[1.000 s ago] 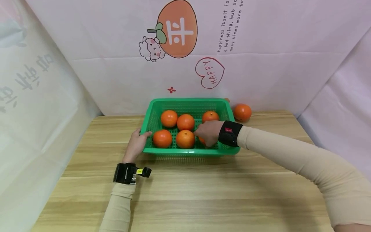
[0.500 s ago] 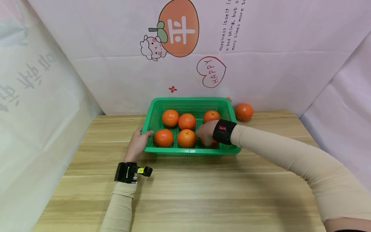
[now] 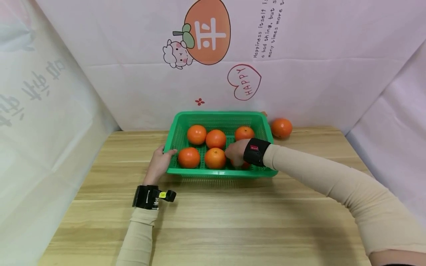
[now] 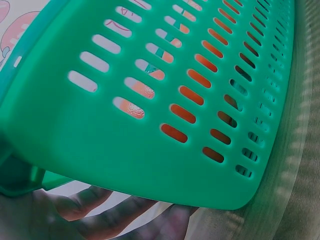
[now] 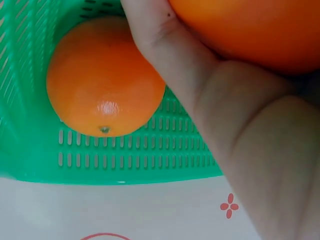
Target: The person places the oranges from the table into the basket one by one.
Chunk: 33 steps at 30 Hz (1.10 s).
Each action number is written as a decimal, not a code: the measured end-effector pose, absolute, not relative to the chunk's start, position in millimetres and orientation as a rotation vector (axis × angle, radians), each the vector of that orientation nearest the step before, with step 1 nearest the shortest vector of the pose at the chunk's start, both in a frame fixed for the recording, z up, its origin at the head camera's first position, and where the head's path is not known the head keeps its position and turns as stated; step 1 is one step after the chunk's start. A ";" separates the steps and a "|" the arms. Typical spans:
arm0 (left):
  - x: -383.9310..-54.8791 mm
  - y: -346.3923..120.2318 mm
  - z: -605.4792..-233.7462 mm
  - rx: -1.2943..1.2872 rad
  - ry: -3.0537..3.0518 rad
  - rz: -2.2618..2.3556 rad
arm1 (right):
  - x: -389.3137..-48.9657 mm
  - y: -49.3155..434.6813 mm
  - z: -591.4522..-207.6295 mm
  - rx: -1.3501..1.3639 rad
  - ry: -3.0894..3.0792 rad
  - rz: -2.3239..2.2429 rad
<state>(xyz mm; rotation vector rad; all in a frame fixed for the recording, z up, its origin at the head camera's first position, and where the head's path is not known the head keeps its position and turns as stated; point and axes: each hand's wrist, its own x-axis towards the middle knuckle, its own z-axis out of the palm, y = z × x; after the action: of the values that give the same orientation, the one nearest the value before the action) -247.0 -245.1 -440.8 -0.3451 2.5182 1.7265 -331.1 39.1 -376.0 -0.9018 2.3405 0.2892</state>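
A green plastic basket [image 3: 219, 171] with slotted walls stands on the wooden table, several oranges inside. My left hand [image 3: 159, 164] grips its left rim, thumb over the edge; in the left wrist view the other fingers [image 4: 115, 217] show beneath the basket wall. Reaching in at the front right, my right hand [image 3: 237, 150] holds an orange [image 3: 245, 164], mostly hidden under the hand and wristband. The right wrist view shows that orange [image 5: 260, 30] against the thumb side. Just behind the hand lies another orange [image 3: 244, 133]. One more orange [image 3: 215, 159] sits immediately to its left.
Three more oranges fill the basket's left part, among them a front one [image 3: 188, 157]. Outside, an orange [image 3: 281, 128] rests on the table [image 3: 233, 218] by the basket's right back corner. A printed white cloth [image 3: 299, 81] hangs close behind the basket.
My right wrist has shifted slightly left over the front right orange. The whole head view has drifted a little; my left hand keeps its grip on the rim.
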 end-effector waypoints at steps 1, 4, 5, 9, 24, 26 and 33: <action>-246.9 -244.9 -440.9 -0.343 2.515 1.728 | -331.6 39.0 -378.2 -0.912 2.337 0.305; -246.1 -244.2 -441.1 -0.340 2.507 1.731 | -333.6 38.0 -383.7 -0.956 2.333 0.363; -245.8 -244.0 -441.2 -0.341 2.502 1.734 | -334.2 37.6 -385.0 -0.960 2.331 0.368; -245.4 -243.5 -440.7 -0.339 2.499 1.737 | -335.7 36.7 -386.9 -0.998 2.325 0.394; -245.8 -244.0 -439.5 -0.346 2.503 1.727 | -335.3 38.1 -385.6 -1.040 2.326 0.434; -245.6 -244.2 -439.8 -0.348 2.506 1.725 | -335.2 38.8 -384.9 -1.050 2.323 0.443; -245.3 -243.6 -439.7 -0.355 2.504 1.730 | -334.8 40.1 -383.7 -1.048 2.321 0.491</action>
<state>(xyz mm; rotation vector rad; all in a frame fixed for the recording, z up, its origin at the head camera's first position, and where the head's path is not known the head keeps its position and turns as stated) -245.3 -243.6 -439.7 -0.3549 2.5045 1.7302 -334.8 40.1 -383.7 -1.0477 2.3209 0.4915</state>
